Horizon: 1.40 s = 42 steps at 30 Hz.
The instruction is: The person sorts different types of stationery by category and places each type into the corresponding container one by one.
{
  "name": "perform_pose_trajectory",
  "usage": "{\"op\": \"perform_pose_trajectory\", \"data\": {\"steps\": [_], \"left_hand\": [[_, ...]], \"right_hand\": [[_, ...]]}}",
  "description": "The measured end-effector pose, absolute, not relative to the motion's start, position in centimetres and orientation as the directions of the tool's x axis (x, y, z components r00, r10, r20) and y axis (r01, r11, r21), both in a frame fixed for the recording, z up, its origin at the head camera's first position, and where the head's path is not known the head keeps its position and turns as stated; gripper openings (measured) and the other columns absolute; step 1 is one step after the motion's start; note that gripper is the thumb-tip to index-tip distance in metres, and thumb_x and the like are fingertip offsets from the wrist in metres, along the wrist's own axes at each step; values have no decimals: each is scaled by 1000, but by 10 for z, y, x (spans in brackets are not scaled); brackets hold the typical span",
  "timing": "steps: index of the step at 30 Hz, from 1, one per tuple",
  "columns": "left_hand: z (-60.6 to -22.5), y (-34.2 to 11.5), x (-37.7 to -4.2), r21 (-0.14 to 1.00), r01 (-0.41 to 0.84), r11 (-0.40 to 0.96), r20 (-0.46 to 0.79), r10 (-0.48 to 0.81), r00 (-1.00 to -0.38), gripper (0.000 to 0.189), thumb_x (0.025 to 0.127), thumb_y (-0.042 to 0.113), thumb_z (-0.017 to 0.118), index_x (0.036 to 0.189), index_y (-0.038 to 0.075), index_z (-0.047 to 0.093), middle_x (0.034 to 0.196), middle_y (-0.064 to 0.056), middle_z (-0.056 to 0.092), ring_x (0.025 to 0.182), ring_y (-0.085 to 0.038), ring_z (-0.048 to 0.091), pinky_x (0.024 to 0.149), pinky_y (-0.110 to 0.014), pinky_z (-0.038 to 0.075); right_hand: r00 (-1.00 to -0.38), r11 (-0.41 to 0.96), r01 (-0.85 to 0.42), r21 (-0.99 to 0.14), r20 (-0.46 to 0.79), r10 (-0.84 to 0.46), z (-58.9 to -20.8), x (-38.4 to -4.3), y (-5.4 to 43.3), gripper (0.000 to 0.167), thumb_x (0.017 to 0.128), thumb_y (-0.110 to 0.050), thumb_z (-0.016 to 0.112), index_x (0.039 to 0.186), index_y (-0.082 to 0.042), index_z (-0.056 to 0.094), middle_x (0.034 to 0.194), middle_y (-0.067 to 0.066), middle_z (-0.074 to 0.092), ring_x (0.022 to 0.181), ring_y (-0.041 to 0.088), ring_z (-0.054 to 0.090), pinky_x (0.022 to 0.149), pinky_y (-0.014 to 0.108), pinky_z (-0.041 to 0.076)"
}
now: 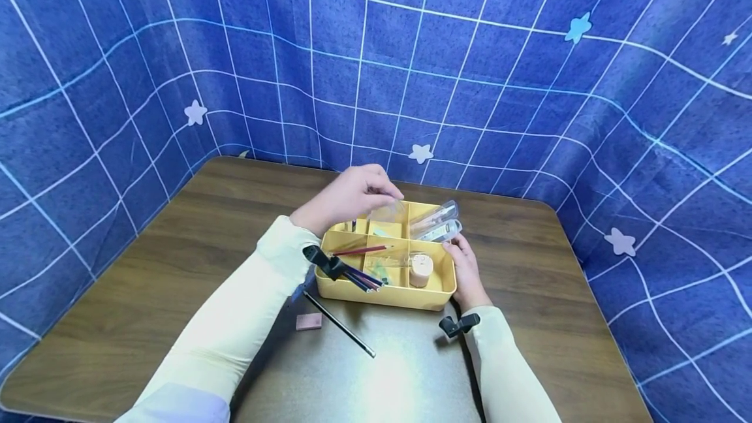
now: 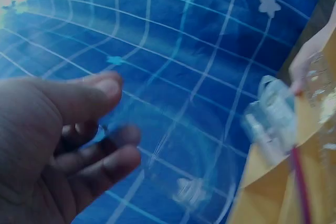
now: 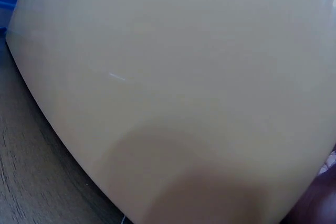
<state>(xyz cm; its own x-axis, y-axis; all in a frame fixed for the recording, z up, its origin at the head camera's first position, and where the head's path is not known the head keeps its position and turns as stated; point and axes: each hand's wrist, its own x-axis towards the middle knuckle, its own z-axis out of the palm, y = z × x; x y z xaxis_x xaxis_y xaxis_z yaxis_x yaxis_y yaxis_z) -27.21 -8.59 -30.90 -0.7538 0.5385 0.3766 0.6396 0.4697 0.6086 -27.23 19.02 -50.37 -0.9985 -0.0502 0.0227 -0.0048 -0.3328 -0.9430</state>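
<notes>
A yellow compartment box stands on the table. Above its back row, my left hand pinches a clear, thin plastic piece. Its rounded outline shows only faintly in the left wrist view, beyond the fingertips. My right hand grips the box at its right side, thumb at the rim; the box's outer wall fills the right wrist view. Two clear narrow cases lean in the back right compartment. A pale pink cylinder stands in the front right one. Pencils lie across the front left.
On the table in front of the box lie a pink eraser and a dark pencil. Black camera mounts are strapped at both wrists. Behind the wooden table hangs a blue curtain with grid lines and stars.
</notes>
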Motion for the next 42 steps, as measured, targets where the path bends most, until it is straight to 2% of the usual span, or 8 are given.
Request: {"op": "perform_pose_trajectory", "data": {"steps": [4, 7, 14, 19, 26, 34, 38, 42], "left_hand": [[-327, -77, -278, 665, 632, 399, 324, 608, -725, 11, 95, 11, 70, 100, 14, 79, 94, 2, 65, 84, -14, 58, 73, -30, 50], [-338, -74, -279, 704, 593, 391, 262, 633, -729, 9, 96, 11, 69, 100, 11, 77, 96, 0, 64, 84, -15, 60, 72, -30, 51], [-357, -73, -280, 695, 516, 502, 114, 631, -768, 11, 100, 12, 63, 97, 14, 74, 100, 0, 62, 90, -15, 60, 83, -30, 52], [-368, -75, -282, 666, 504, 549, 50, 642, -765, 14, 102, 12, 59, 95, 13, 71, 99, 0, 62, 91, -14, 60, 87, -32, 51], [-378, -77, -286, 625, 517, 586, 10, 656, -755, 14, 102, 14, 61, 92, 15, 71, 98, 2, 63, 94, -14, 57, 89, -31, 48], [-379, -79, -285, 593, 526, 609, -24, 666, -745, 13, 101, 16, 62, 96, 17, 74, 99, 3, 67, 95, -13, 59, 93, -34, 48], [-379, -79, -286, 584, 527, 617, -5, 653, -758, 15, 102, 17, 61, 102, 14, 75, 104, 2, 69, 99, -14, 62, 96, -35, 49], [-377, -84, -287, 603, 524, 602, 56, 623, -780, 16, 103, 13, 59, 108, 9, 73, 108, -2, 70, 100, -15, 63, 93, -35, 51]], "right_hand": [[-999, -339, -4, -941, 20, -43, -504, -273, 189, 48, 101, -11, 48, 148, -7, 40, 135, 8, 50, 115, 17, 57, 102, 34, 46], [-998, -321, -37, -946, 54, -44, -505, -273, 189, 47, 101, -13, 50, 147, -8, 42, 133, 6, 52, 115, 16, 57, 98, 30, 48], [-997, -327, -41, -944, 58, -42, -506, -272, 189, 45, 100, -13, 51, 144, -9, 45, 129, 4, 54, 112, 14, 59, 95, 28, 50], [-999, -333, -8, -943, 21, -35, -505, -272, 188, 45, 101, -11, 48, 146, -6, 41, 129, 6, 52, 111, 15, 58, 94, 28, 50], [-999, -345, 5, -938, 6, -32, -502, -273, 188, 48, 101, -9, 47, 148, -6, 39, 133, 8, 51, 112, 15, 58, 96, 28, 49], [-999, -358, 6, -934, 7, -35, -499, -271, 187, 50, 101, -8, 47, 149, -5, 38, 132, 7, 51, 112, 15, 58, 99, 31, 48], [-999, -354, 2, -935, 10, -32, -500, -272, 187, 49, 101, -8, 47, 149, -4, 37, 130, 6, 51, 110, 15, 58, 97, 30, 48], [-999, -348, -13, -937, 22, -23, -502, -273, 187, 48, 100, -9, 48, 147, -5, 40, 127, 5, 53, 108, 13, 59, 94, 28, 50]]}}
